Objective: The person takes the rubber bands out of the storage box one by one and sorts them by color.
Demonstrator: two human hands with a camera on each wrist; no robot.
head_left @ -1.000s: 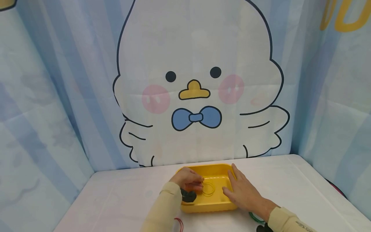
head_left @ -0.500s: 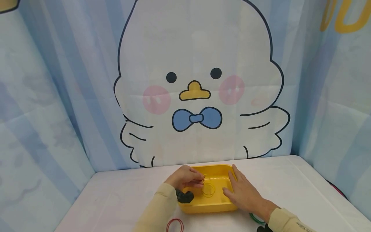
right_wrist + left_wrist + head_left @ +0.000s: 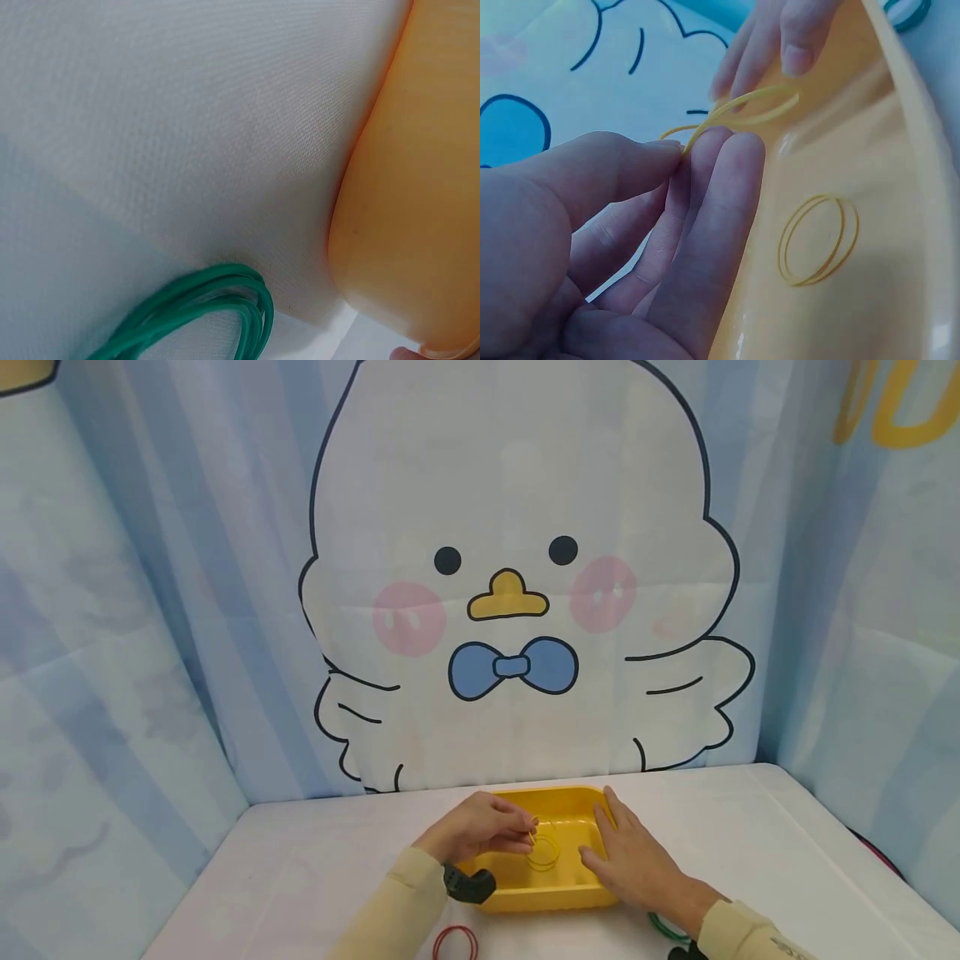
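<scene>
My left hand point(image 3: 480, 824) pinches a thin yellow rubber band point(image 3: 739, 100) between thumb and fingertips, above the left part of a yellow tray point(image 3: 547, 899). The band stands up from the fingertips as a twisted loop in the left wrist view. On the tray floor, just right of those fingers, lies a looped pair of yellow rubber bands point(image 3: 843, 225). My right hand point(image 3: 637, 856) rests on the tray's right rim with its fingers extended and spread. Only a fingertip of it shows at the bottom of the right wrist view.
Green bands point(image 3: 187, 289) lie on the white tabletop point(image 3: 315, 877) beside the tray, under the right wrist. A red looped band point(image 3: 475, 941) is in front of the tray. A dark wrist device point(image 3: 470, 885) hangs by the left wrist. A printed curtain point(image 3: 510, 727) stands behind the table.
My left wrist and forearm have swung left, uncovering more of the red band, while the fingers keep hold of the yellow rubber band. The right hand has stayed on the rim.
</scene>
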